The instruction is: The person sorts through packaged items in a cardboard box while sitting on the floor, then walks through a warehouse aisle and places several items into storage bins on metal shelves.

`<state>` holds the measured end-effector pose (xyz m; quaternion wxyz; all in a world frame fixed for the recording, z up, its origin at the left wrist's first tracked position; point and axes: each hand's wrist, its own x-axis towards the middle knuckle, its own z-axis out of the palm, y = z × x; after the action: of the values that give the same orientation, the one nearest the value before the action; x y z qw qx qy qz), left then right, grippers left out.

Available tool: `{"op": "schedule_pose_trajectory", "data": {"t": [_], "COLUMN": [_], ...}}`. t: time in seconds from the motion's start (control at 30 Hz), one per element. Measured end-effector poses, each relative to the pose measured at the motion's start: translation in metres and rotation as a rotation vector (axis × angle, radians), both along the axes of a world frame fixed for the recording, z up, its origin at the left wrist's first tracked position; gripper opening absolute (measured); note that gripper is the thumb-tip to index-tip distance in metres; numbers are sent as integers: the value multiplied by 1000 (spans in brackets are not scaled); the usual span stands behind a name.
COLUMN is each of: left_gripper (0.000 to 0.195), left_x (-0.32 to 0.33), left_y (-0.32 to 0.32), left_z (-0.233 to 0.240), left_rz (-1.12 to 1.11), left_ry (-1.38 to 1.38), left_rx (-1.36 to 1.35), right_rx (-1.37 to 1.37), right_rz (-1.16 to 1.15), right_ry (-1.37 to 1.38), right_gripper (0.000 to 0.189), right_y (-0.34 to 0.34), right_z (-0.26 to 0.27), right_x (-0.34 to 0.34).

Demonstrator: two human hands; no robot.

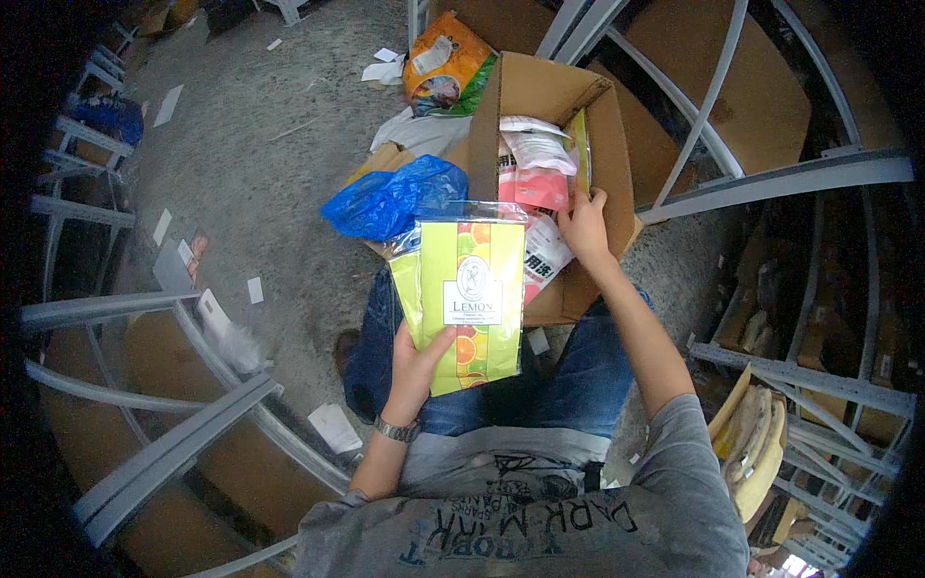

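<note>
My left hand (pixel 418 363) grips yellow-green flat packets (pixel 506 289) in clear plastic sleeves, at least two overlapping. The top packet carries a citrus-slice band and a white printed label. My right hand (pixel 587 225) reaches inside an open cardboard box (pixel 549 79), its fingertips beside pink and white plastic pouches (pixel 538 188). Another yellow-green packet (pixel 582 148) stands on edge against the box's right wall, just beyond those fingers. Whether my right fingers hold anything is hidden among the pouches.
Left of the box lies a crumpled blue plastic bag (pixel 405 195). An orange and green printed bag (pixel 448 65) rests behind it. Grey metal shelving (pixel 795 173) rises at the right, with more shelving (pixel 173 455) at the lower left. Paper scraps (pixel 336 428) litter the concrete floor (pixel 238 144).
</note>
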<state>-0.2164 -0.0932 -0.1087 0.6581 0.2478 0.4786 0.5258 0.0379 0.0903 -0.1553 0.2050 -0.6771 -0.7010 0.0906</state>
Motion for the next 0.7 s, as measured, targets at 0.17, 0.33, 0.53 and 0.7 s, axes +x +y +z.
{"op": "schedule_pose_trajectory", "data": {"t": [0.17, 0.33, 0.53, 0.7], "left_gripper": [32, 31, 35, 37], "left_x": [1, -5, -7, 12], "left_y": [-6, -17, -21, -17], "left_z": [5, 11, 3, 8], "left_rz": [92, 137, 158, -2], "left_ry": [-68, 50, -27, -76], "left_rx": [-50, -35, -53, -12], "right_rx": [-49, 370, 130, -143], "right_rz": [-13, 191, 234, 426], "right_ry": [-6, -180, 476, 665], "right_gripper": [31, 22, 40, 42], "right_y": [7, -21, -92, -110], "right_z": [4, 117, 234, 254], "right_x": [12, 11, 29, 33]}}
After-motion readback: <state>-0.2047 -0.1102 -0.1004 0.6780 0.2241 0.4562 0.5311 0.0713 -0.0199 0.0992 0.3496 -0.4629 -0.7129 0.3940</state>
